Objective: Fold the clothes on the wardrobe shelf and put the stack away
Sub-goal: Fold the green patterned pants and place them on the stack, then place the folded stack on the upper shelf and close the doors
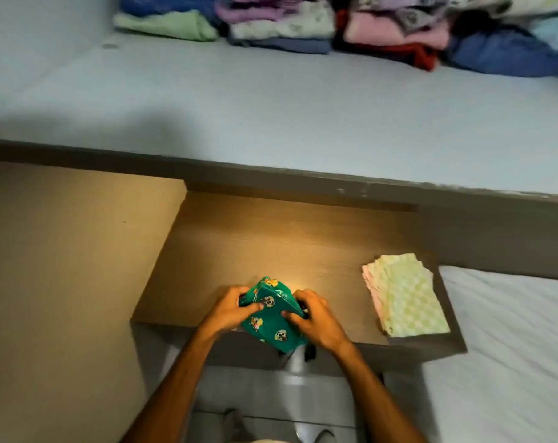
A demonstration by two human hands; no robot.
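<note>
A small green garment (271, 318) with cartoon prints lies bunched at the front edge of a brown wooden shelf (271, 244). My left hand (229, 310) grips its left side and my right hand (316, 318) grips its right side, thumbs on top. To the right on the same shelf sits a folded stack of pale green and pink checked cloths (405, 295). Part of the green garment hangs over the shelf's front edge.
A higher pale blue shelf (239, 100) carries several stacks of folded clothes (335, 27) along its back. A beige wall panel (63, 282) stands to the left. A white sheet-covered surface (511, 346) lies lower right.
</note>
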